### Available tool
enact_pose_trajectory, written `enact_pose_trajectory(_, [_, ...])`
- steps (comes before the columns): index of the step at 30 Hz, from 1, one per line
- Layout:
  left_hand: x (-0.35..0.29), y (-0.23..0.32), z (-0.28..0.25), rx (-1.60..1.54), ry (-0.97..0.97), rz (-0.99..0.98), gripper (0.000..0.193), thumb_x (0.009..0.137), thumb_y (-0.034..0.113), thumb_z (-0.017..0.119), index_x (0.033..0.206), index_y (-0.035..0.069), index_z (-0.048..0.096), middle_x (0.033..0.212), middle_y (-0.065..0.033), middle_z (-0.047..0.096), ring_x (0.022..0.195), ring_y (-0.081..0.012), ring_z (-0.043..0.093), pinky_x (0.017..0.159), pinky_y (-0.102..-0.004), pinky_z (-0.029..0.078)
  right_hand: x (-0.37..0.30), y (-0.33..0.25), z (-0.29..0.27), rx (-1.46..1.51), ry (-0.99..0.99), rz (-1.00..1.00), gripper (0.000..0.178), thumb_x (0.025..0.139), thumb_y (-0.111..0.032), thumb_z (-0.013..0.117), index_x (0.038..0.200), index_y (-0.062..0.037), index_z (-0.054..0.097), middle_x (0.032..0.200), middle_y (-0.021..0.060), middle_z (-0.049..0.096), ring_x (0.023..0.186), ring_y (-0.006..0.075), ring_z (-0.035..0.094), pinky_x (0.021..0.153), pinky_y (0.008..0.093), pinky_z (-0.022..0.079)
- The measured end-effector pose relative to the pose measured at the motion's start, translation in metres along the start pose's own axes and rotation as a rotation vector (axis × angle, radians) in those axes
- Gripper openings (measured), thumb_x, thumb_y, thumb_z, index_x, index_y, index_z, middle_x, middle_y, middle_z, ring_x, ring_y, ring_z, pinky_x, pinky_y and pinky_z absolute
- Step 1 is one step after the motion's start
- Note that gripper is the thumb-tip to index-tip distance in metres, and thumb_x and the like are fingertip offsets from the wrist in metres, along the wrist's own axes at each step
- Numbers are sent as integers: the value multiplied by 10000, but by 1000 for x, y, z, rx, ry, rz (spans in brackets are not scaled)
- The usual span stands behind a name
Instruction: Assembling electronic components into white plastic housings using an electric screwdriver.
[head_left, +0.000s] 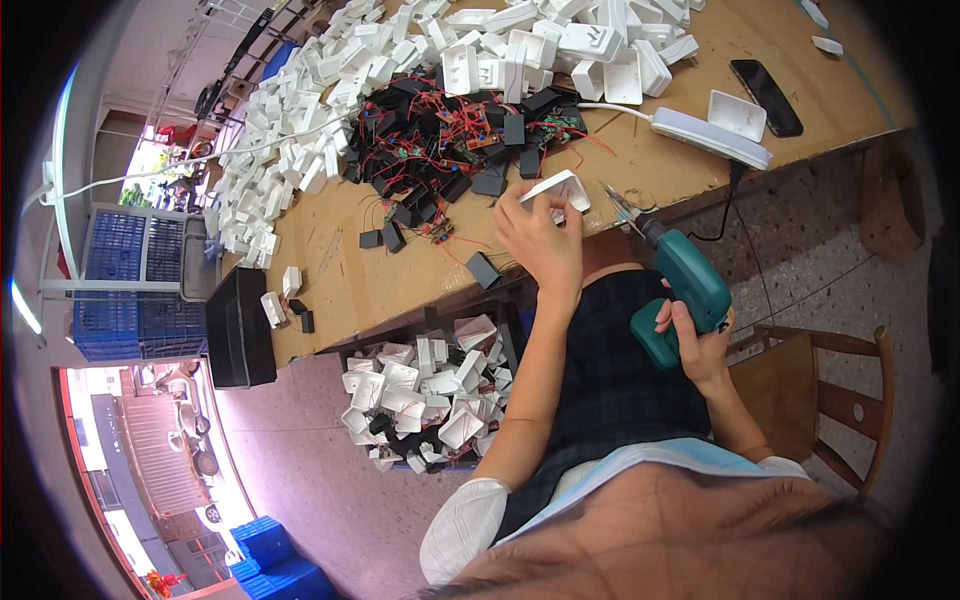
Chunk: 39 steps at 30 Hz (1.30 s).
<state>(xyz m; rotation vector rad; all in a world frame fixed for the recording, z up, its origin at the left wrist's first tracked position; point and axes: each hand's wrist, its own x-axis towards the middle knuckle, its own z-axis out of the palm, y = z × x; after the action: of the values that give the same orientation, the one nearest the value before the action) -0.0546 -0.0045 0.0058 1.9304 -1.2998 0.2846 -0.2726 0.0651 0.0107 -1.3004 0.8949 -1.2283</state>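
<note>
Over the table's near edge, my left hand (545, 240) grips a small white plastic housing (570, 187), its hollow side showing. My right hand (705, 350) is wrapped round the handle of a green cordless drill (692, 275). The drill's tip points toward the housing, a short gap away. Beside the tip, a pair of pliers (620, 200) lies at the table edge, partly hidden by the drill. Beyond my left hand is a heap of black boxes with red wires and circuit boards (440, 135). One loose black box (483, 270) sits near my left wrist.
White housings (420, 40) are piled along the far side of the cardboard-covered table (350, 290). A white power strip (710, 137) and a phone (767, 97) lie at right. Below stands a crate of white housings (420, 390); a wooden chair (830, 390) is at right.
</note>
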Motion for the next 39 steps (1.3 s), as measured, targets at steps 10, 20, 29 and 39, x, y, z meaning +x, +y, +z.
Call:
enact_pose_trajectory(10, [-8,-7,-7,-136,72,39,381,757,163,858,1093,114,685,1278,-166,553,1245,-416,492,1029,-524,407,-2,3,-4,25,-11,27,296,1032,-112,576,1242,92,620,905,119,691,714,151,645,677,290,542])
enact_pose_trajectory(20, [26,-64,-71,-253,27,53,603,843,83,818,1376,-20,555,1316,-190,605,1247,-346,585,1074,-438,445,5,3,-5,52,31,-14,332,1050,-135,535,1288,89,591,1094,149,691,742,139,638,662,291,540])
enact_pose_trajectory(29, [107,-329,-207,-229,284,-449,594,871,237,852,1341,26,556,969,-104,681,641,-100,614,443,-221,436,21,7,-5,96,67,10,319,1031,-111,556,1265,102,599,987,132,704,694,128,635,650,271,535])
enact_pose_trajectory(39, [212,-385,-115,782,8,-304,578,842,446,794,1189,0,669,1309,-264,596,1242,-426,560,1001,-538,473,24,34,-29,-9,92,13,388,1082,-199,510,1358,71,547,1300,153,631,780,139,614,668,292,527])
